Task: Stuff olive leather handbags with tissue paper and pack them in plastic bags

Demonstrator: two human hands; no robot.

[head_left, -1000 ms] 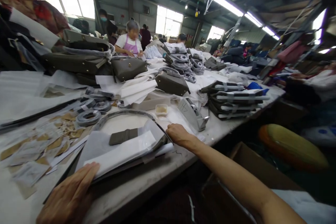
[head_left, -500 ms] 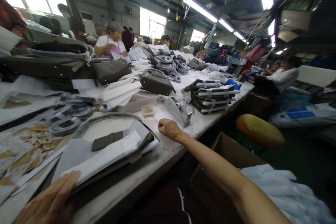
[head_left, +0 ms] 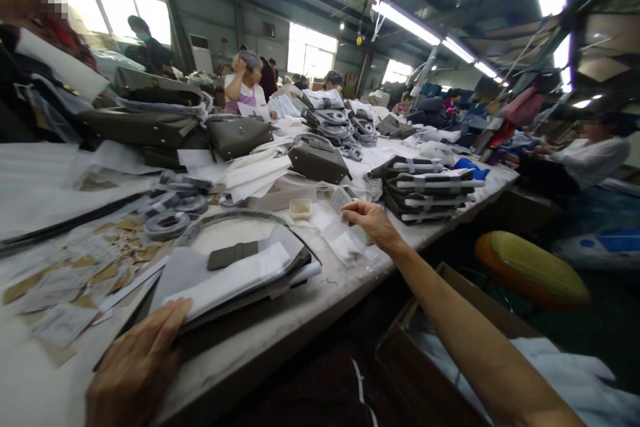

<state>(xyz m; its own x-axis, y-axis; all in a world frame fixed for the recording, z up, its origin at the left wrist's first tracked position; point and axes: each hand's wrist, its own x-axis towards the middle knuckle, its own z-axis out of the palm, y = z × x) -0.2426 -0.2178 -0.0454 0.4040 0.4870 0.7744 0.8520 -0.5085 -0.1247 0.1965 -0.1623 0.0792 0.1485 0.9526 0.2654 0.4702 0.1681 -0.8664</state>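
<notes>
My left hand (head_left: 140, 353) lies over the near left end of a flat dark handbag (head_left: 295, 263), fingers together on its folded white wrapping (head_left: 235, 273); the thumb is hidden. A grey-brown strap piece (head_left: 233, 255) rests on the white sheet, and the bag's long wrapped handle (head_left: 235, 213) arches behind. My right hand (head_left: 373, 221) is raised past the bag's right end, thumb and fingertips pinched. What they hold, if anything, is too small to make out. A pale tape dispenser (head_left: 343, 197) is partly hidden behind it. Whitish translucent material (head_left: 345, 243) shows beneath the hand.
A small white tub (head_left: 300, 208) stands left of the dispenser. Stacked wrapped bags (head_left: 430, 190) lie farther right. Coiled grey handles (head_left: 167, 223) and scattered tags (head_left: 75, 287) cover the left. A yellow stool (head_left: 533, 270) and open carton (head_left: 410, 340) sit beside the table. Co-workers sit around.
The view has swung left. My right hand has moved right and away, now in front of the dispenser. My left hand has stayed on the bag. A co-worker across has raised a hand to the head.
</notes>
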